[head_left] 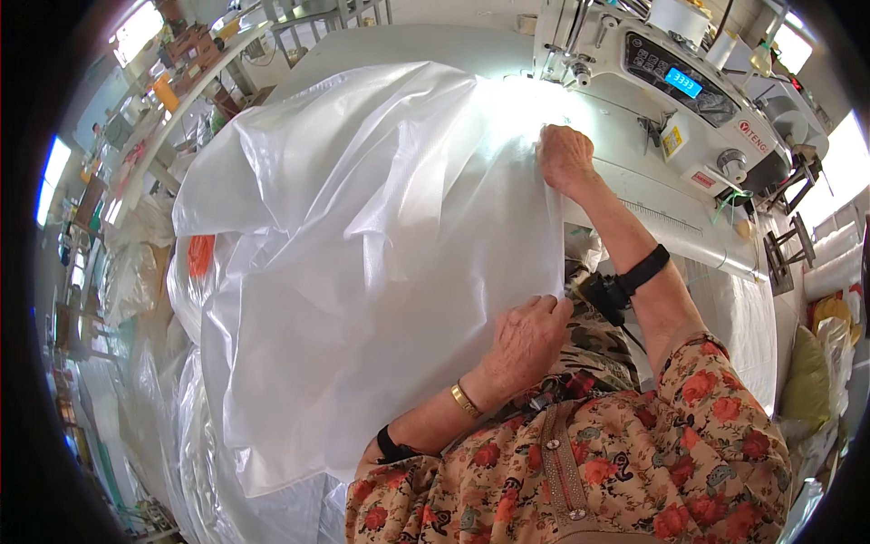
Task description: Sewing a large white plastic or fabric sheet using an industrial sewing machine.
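A large white, translucent plastic sheet [390, 272] spreads over the table and hangs down toward my lap. My right hand [566, 159] is closed on the sheet's right edge, close to the bright light under the sewing machine [689, 82]. Nearer to me, my left hand [530, 340] pinches the same edge, its fingers curled in. Between the two hands the edge runs fairly straight. Loose folds cross the sheet's far and left parts. Glare washes out the needle area, so I cannot make out the needle or presser foot.
A ruler strip [657, 216] lies along the machine table's near side. Clear plastic sheeting [172, 426] piles up at the left. A wooden stool [788, 249] and a green cushion [807, 381] are at the right. A cluttered shelf [181, 109] runs along the far left.
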Demonstrator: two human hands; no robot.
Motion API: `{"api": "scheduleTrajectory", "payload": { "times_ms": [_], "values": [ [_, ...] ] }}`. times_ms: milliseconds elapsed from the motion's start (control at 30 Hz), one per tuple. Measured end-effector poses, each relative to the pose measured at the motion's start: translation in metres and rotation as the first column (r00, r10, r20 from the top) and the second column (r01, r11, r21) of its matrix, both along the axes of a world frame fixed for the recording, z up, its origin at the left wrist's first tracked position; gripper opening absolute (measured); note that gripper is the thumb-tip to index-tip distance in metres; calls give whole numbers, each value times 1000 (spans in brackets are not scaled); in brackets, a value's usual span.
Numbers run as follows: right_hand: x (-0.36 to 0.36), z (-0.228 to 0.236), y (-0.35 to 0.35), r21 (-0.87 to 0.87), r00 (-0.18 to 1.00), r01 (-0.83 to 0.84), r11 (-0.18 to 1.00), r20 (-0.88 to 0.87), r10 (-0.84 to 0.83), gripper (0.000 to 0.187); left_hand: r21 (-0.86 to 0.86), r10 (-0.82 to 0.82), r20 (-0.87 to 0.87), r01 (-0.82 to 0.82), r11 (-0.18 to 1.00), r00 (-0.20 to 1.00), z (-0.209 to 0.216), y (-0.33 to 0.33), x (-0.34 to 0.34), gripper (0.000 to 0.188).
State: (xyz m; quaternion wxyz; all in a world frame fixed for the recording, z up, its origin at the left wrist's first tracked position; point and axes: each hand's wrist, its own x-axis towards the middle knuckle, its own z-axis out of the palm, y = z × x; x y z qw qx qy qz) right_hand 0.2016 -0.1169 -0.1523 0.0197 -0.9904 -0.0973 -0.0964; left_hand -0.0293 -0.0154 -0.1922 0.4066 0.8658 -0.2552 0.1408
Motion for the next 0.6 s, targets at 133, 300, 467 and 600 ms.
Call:
{"api": "scheduleTrajectory", "payload": {
  "times_ms": [133, 300, 467, 600],
  "values": [
    [18, -12, -3, 48, 987, -103, 994, 126, 97, 16, 123, 77, -5, -75, 990, 997, 7, 6, 9, 11],
    [43, -16, -3, 69, 978, -120, 990, 181, 106, 14, 152, 141, 72, -150, 977, 987, 15, 19, 32, 10],
    [45, -10, 4, 130, 996, -37, 991, 90, 25, 15, 159, 171, 65, -179, 971, 983, 19, 14, 41, 9],
    [17, -11, -2, 187, 998, 61, 980, 9, -64, 34, 75, 189, 74, -195, 978, 979, 8, -1, 42, 9]
  ]
}}
